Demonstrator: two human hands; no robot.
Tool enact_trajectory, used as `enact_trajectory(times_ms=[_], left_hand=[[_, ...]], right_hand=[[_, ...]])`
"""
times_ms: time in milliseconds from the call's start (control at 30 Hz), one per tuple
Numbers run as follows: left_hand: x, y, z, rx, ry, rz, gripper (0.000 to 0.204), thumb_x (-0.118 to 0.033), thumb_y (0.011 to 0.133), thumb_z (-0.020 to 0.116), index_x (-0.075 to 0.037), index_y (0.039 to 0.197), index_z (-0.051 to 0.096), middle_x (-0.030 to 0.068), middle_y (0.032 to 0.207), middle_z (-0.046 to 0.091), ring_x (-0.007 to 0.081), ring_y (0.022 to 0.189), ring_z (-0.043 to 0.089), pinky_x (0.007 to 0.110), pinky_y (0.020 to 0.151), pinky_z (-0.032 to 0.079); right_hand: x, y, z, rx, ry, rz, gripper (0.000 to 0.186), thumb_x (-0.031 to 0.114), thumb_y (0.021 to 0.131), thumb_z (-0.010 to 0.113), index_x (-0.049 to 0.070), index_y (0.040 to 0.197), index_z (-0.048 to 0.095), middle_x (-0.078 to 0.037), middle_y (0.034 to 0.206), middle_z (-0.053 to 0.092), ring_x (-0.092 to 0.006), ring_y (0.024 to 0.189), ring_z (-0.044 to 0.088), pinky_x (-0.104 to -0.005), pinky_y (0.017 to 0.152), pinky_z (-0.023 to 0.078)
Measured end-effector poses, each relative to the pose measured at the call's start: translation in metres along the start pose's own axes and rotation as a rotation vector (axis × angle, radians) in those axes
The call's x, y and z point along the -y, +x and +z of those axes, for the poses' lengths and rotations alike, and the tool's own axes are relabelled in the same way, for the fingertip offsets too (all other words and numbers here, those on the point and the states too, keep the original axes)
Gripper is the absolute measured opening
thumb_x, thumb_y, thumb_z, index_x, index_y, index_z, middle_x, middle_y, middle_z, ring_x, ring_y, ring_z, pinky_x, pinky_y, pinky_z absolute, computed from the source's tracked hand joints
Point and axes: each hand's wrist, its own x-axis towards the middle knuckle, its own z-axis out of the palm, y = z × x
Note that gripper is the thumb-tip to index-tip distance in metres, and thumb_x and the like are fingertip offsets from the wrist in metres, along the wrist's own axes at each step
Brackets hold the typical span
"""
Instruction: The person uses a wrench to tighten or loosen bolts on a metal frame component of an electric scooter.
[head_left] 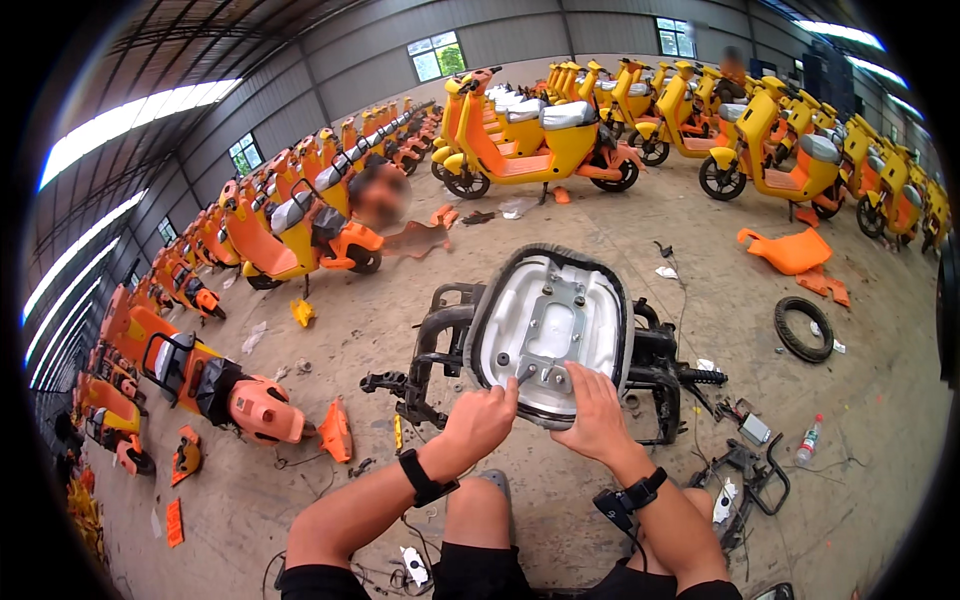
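Observation:
A scooter seat (502, 325) lies upside down in front of me, its silver-white underside up inside a black rim. A metal bracket (556, 330) with several bolts runs down its middle. The seat rests on a black scooter frame (440, 325). My left hand (482, 422) is closed at the seat's near edge, its fingertips at a small dark piece beside the bracket's near end; I cannot make out what kind it is. My right hand (592, 415) lies with fingers stretched out on the seat's near right part, touching the underside.
Rows of yellow scooters (520, 150) and orange scooters (275, 235) stand around. On the floor lie a tyre (783, 322), orange panels (790, 250), a plastic bottle (808, 442), and black tubing (775, 480) with cables. A person (380, 192) is near the orange row.

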Motion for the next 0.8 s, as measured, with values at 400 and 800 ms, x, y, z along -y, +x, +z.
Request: enact_trajectory(times_ms=[400,800], left_hand=[[-0.001,0.002,0.001,-0.076,-0.001,0.004,0.038,-0.008,0.083,0.056,0.009,0.117,0.059,0.0127,0.069,0.064,0.0248,0.055,0.064,0.035,0.048,0.05],[0.001,0.001,0.006,-0.119,0.013,0.019,0.032,-0.009,0.085,0.059,0.007,0.112,0.061,0.0095,0.063,0.06,0.023,0.051,0.062,0.035,0.044,0.047]], right_hand=[[-0.039,-0.009,0.015,-0.657,0.531,0.613,0.07,0.009,0.084,0.065,0.001,0.146,0.034,-0.018,0.14,0.044,-0.0301,0.131,0.041,-0.0382,0.108,0.032],[-0.007,-0.033,0.039,-0.333,1.552,1.233,0.029,0.03,0.092,0.061,0.008,0.11,0.056,-0.004,0.096,0.064,-0.0175,0.088,0.06,-0.0381,0.076,0.047]])
